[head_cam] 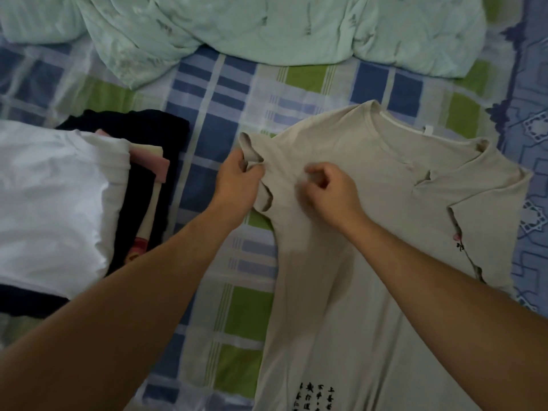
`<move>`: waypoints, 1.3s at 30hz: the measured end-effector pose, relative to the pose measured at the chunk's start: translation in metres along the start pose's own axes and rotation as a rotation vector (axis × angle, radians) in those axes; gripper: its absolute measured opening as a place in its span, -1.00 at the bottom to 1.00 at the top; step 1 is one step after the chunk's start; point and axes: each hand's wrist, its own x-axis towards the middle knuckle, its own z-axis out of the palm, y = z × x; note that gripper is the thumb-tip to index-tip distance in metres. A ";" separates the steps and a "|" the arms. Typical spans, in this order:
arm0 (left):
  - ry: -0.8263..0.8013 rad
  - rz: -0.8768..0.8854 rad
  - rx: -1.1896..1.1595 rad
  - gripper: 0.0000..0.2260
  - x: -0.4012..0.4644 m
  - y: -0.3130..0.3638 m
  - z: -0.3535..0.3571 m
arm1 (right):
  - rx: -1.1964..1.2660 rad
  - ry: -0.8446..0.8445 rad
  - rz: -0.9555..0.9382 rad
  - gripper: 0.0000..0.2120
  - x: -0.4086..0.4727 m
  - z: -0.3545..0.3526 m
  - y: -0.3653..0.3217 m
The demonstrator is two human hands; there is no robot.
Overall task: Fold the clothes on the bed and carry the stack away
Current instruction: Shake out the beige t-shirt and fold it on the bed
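Observation:
A beige T-shirt (382, 221) with black printed characters near its hem lies spread on the bed, collar toward the far side. My left hand (237, 182) grips the shirt's left sleeve and holds it bunched. My right hand (329, 191) hovers over the chest area with curled, blurred fingers pinching the fabric. A stack of folded clothes (59, 203) sits at the left: a white garment on top, with pink, cream and dark pieces beneath it.
The checked blue, green and white bedsheet (225, 120) covers the bed. A crumpled pale green quilt (267, 28) lies across the far side. A blue patterned cloth (530, 143) runs along the right edge.

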 end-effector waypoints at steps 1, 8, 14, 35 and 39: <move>-0.003 0.052 -0.011 -0.84 -0.005 0.003 0.004 | 0.163 0.021 0.087 -0.78 0.005 -0.002 -0.005; -0.231 0.364 0.221 -0.66 -0.061 0.003 0.069 | 0.881 -0.343 0.551 -0.38 0.036 -0.038 -0.012; -0.369 0.413 0.621 -0.56 -0.087 -0.019 0.087 | 0.569 -0.263 0.475 -0.45 0.058 -0.052 -0.012; -0.140 0.571 0.982 -0.38 -0.089 -0.089 0.053 | -0.441 -0.032 0.067 -0.53 0.061 -0.060 -0.002; -0.158 0.564 1.013 -0.32 -0.090 -0.088 0.052 | -0.552 0.016 0.100 -0.75 0.041 -0.080 0.008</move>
